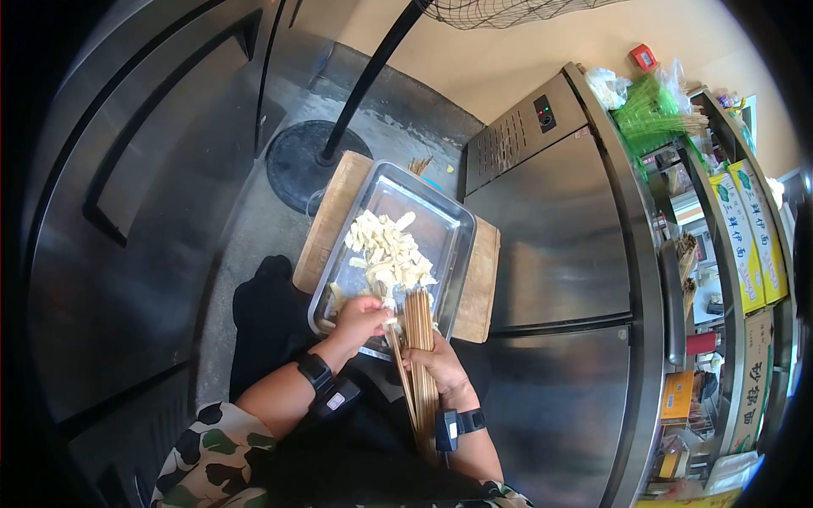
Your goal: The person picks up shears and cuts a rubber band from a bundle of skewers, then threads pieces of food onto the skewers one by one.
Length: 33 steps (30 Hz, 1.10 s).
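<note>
My right hand (439,362) is closed around a thick bundle of wooden skewers (418,334). One or two skewers (401,372) stand off from the bundle on its left side. With fingers pinched, my left hand (362,320) holds a pale food piece (389,323) at the upper end of those separate skewers. Both hands are over the near edge of a metal tray (449,222). A heap of pale, cream-coloured cut food pieces (391,245) lies in the tray, and a few more pieces are close to my left hand.
A wooden board (479,284) lies under the tray. Behind it stands a black round fan base (296,165) with a pole. Steel cabinets flank me: one with a long handle (161,127) at left, another (550,245) at right. Shelves on the right hold yellow boxes (745,241).
</note>
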Each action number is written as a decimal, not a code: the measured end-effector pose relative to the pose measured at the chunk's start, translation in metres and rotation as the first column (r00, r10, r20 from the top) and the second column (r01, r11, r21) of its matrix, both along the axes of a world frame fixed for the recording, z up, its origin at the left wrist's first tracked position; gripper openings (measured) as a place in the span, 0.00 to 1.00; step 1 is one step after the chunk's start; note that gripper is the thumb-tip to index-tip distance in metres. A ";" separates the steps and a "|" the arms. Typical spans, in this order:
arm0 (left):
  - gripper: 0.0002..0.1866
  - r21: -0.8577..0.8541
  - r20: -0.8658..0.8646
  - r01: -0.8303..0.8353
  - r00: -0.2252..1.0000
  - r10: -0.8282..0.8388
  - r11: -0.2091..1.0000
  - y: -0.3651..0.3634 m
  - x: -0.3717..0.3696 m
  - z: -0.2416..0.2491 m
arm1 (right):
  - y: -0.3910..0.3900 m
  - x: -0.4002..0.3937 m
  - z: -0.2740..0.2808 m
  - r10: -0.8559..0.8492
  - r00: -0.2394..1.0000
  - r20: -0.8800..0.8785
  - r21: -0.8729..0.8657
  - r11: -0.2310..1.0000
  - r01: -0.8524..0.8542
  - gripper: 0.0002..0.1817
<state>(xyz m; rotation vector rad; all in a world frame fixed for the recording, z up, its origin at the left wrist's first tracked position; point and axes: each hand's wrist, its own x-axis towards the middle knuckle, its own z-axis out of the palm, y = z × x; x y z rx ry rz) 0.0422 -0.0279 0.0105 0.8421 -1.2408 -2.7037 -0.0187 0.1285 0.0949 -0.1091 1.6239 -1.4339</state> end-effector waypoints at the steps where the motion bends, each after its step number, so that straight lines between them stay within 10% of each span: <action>1: 0.08 -0.031 -0.019 0.046 0.999 -0.047 0.998 0.001 -0.001 -0.002 | 0.000 -0.001 0.004 -0.015 1.000 0.025 -0.032 0.999 0.016 0.18; 9: 0.03 -0.092 -0.052 0.140 0.988 -0.145 0.986 0.013 -0.004 0.003 | -0.002 -0.015 0.014 -0.004 0.996 0.091 -0.032 0.999 0.007 0.15; 13: 0.04 -0.156 -0.101 0.116 0.986 -0.132 0.981 0.022 -0.012 -0.024 | -0.007 -0.007 0.016 0.171 0.895 0.412 -0.297 0.954 -0.045 0.17; 17: 0.07 -0.088 -0.083 0.216 0.971 -0.224 0.972 0.012 -0.008 -0.005 | -0.018 -0.005 0.003 0.133 0.957 0.258 -0.183 0.979 -0.087 0.15; 21: 0.08 -0.666 -0.045 -0.057 0.998 0.036 0.744 0.020 -0.011 -0.021 | -0.006 -0.017 -0.016 0.052 0.961 0.271 -0.067 0.997 -0.036 0.14; 25: 0.05 0.155 -0.032 -0.023 0.999 0.028 0.988 0.003 0.000 0.000 | 0.000 -0.021 -0.025 0.101 0.966 0.237 -0.076 0.993 -0.085 0.13; 33: 0.08 0.130 0.028 0.045 0.998 -0.049 0.991 0.004 -0.001 0.010 | 0.000 -0.021 -0.018 0.139 0.959 0.245 -0.107 0.987 -0.116 0.17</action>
